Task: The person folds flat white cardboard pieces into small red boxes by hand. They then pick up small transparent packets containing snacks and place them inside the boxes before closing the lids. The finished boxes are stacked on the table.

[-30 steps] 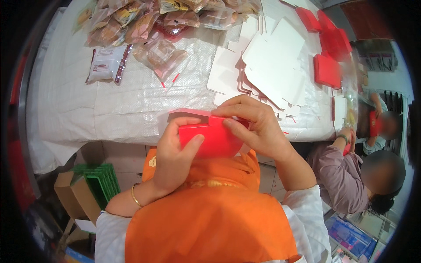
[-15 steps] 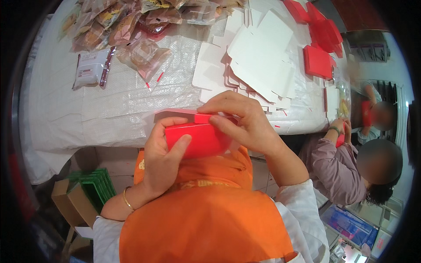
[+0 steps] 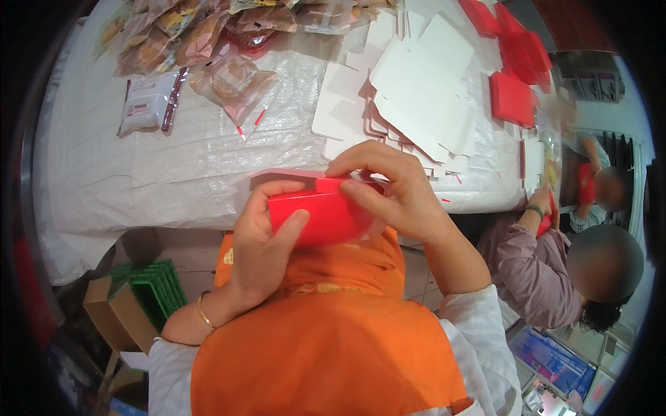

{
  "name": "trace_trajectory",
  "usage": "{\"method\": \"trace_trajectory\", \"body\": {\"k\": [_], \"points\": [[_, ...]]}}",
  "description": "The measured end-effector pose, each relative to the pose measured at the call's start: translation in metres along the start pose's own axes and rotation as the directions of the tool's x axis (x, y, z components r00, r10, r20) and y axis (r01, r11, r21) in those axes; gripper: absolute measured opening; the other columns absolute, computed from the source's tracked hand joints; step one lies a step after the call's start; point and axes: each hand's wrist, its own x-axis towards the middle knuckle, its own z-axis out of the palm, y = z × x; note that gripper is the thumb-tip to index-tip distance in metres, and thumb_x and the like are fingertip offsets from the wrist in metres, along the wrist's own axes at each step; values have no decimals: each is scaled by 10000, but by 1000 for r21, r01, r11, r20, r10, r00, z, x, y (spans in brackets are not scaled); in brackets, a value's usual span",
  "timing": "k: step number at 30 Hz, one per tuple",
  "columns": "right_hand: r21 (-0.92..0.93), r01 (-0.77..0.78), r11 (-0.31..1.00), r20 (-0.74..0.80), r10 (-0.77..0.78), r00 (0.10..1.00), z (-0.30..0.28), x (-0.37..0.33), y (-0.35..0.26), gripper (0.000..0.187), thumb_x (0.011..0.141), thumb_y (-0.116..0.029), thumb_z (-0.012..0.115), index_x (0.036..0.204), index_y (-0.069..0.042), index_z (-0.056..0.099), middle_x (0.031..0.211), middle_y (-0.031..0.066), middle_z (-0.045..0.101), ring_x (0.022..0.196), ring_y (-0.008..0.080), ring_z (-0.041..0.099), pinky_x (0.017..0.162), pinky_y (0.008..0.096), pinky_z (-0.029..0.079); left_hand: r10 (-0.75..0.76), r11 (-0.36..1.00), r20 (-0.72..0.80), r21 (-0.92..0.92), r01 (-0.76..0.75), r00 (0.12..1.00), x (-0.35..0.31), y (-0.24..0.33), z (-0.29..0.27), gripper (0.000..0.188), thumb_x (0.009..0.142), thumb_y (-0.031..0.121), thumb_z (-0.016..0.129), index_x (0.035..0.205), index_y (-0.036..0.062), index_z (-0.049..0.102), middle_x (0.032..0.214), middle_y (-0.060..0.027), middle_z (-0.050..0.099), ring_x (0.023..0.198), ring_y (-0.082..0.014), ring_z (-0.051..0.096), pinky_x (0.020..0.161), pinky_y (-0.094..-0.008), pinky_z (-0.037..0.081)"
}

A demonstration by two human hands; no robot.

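Observation:
A red cardboard box (image 3: 322,218), partly folded, is held in front of me at the table's near edge. My left hand (image 3: 260,239) grips its left side, thumb on the red front panel and fingers behind. With thumb and fingers, my right hand (image 3: 388,191) pinches the small red flap (image 3: 329,185) at the box's top edge. Behind it a pale panel stands raised, its inner side in shadow. The box's right end is partly hidden by my right hand. Beyond it lies a pile of flat white box blanks (image 3: 423,90).
Bagged foods (image 3: 201,31) are heaped at the far left, near a white packet (image 3: 149,104) and one separate bag (image 3: 232,80). Red boxes (image 3: 513,99) sit at the far right. Two co-workers (image 3: 527,270) are at the right. Green crates (image 3: 149,288) and a cardboard box (image 3: 114,312) stand lower left.
My hands still hold the box, with only slight finger shifts at the flap. The whole view has moved a little, so the table things appear slightly farther right.

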Motion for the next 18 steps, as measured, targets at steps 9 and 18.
{"method": "trace_trajectory", "body": {"k": [9,18], "points": [[-35,-30,999,27,31,999,-2,-2,-3,160,831,-11,610,983,-21,658,981,60,655,893,129,598,696,240,474,139,988,-3,66,-138,990,0,-3,2,308,894,-44,532,1194,-18,468,1162,-99,536,1069,-125,521,935,-261,432],[35,-23,999,0,23,1000,-1,-3,1,158,830,10,609,979,-10,658,984,65,647,900,141,601,746,254,482,94,988,12,118,-95,996,-2,-2,-2,279,899,-27,536,1171,-11,479,1123,-87,553,1021,-113,539,903,-254,446]]}}
